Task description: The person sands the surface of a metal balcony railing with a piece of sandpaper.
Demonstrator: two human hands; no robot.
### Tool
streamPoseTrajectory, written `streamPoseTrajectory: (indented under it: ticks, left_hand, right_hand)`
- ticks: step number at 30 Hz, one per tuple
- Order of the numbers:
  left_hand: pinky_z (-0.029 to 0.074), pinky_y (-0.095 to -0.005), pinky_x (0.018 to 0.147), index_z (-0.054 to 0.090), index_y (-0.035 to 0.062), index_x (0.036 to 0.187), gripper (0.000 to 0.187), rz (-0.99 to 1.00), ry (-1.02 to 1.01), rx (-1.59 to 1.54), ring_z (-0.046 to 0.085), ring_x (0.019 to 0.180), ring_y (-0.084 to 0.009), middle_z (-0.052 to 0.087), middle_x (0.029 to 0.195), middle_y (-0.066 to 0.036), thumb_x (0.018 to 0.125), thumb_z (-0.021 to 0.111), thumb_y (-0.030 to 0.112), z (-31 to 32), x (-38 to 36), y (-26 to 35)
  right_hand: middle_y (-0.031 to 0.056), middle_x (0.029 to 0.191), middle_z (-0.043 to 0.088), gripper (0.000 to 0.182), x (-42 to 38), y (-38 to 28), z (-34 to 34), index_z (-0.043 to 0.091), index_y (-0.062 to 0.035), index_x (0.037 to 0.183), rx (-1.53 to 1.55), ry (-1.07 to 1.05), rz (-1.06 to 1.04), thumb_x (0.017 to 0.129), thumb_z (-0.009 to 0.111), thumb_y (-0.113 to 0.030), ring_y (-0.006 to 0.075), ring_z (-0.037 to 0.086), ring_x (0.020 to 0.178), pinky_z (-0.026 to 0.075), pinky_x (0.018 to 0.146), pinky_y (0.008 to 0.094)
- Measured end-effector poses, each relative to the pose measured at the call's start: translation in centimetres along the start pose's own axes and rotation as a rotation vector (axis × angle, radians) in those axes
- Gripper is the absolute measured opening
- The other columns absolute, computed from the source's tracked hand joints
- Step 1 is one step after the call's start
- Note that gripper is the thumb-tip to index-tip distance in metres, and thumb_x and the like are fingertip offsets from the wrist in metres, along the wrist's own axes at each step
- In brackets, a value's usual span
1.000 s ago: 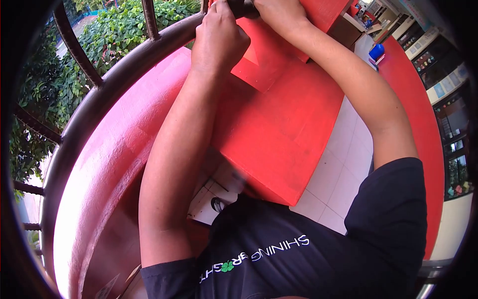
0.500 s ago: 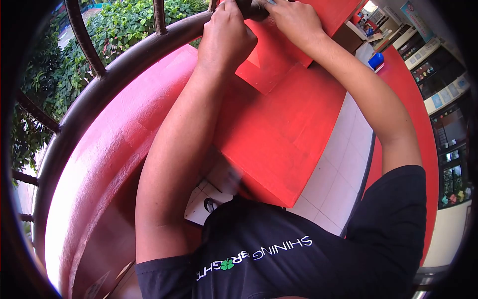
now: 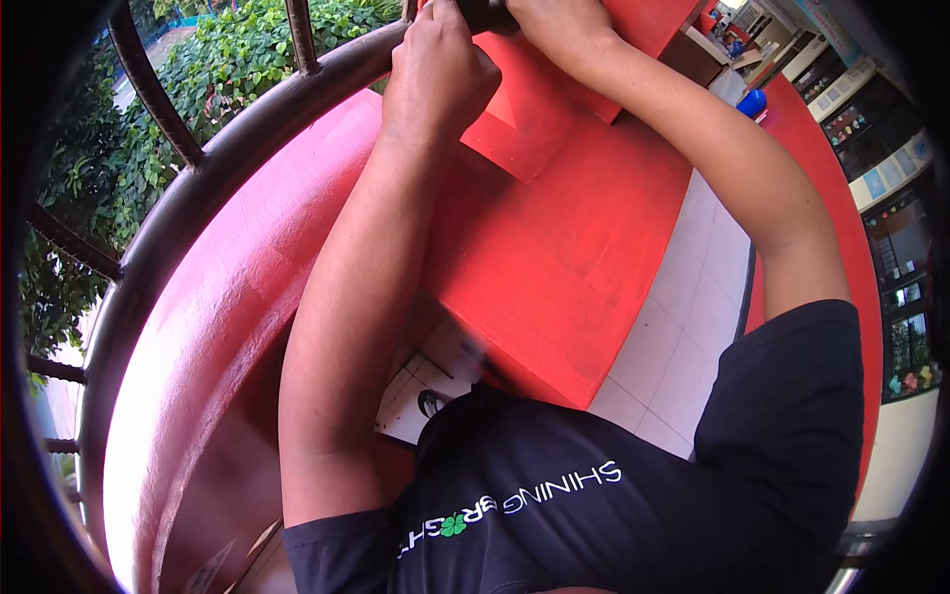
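My left hand (image 3: 435, 74) is closed in a fist at the top, beside the dark curved metal railing (image 3: 237, 119). What its fingers hold is hidden at the frame's upper edge. Close to its right, my right hand (image 3: 562, 28) reaches the same edge with its back showing and its fingers mostly cut off. Between the two hands is a dark thing (image 3: 485, 14), only partly in view. Below them lies a red painted surface (image 3: 554, 267).
A pink curved wall (image 3: 247, 218) runs under the railing, with green bushes (image 3: 228, 69) outside. White floor tiles (image 3: 663, 346) show beyond the red block. At the upper right are a blue object (image 3: 752, 103) and windows (image 3: 899, 238).
Both hands have shifted slightly left and up in the view, and my right hand is more cut off by the top edge. The background has shifted a little too.
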State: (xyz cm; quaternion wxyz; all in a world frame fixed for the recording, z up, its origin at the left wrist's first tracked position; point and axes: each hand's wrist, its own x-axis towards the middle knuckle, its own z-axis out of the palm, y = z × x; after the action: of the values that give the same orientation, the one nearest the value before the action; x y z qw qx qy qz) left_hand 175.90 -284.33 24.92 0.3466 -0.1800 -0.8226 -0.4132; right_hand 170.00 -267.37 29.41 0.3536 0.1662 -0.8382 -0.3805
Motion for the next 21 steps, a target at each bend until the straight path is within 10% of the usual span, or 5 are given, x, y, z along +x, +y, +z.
streamPoseTrajectory:
  ticks: [21]
  left_hand:
    - [0.053,-0.0536,0.092,0.063,-0.0084,0.117,0.033,0.018,0.055,0.003,0.067,0.103,-0.0465,0.069,0.109,-0.03,0.088,0.051,0.003,0.7,0.0,-0.8]
  right_hand:
    - [0.0238,0.158,0.044,0.031,-2.0,1.7,-0.2,0.074,-0.0097,0.118,-0.042,0.128,-0.071,0.094,0.056,-0.018,0.0263,0.077,0.084,0.063,0.067,0.0381]
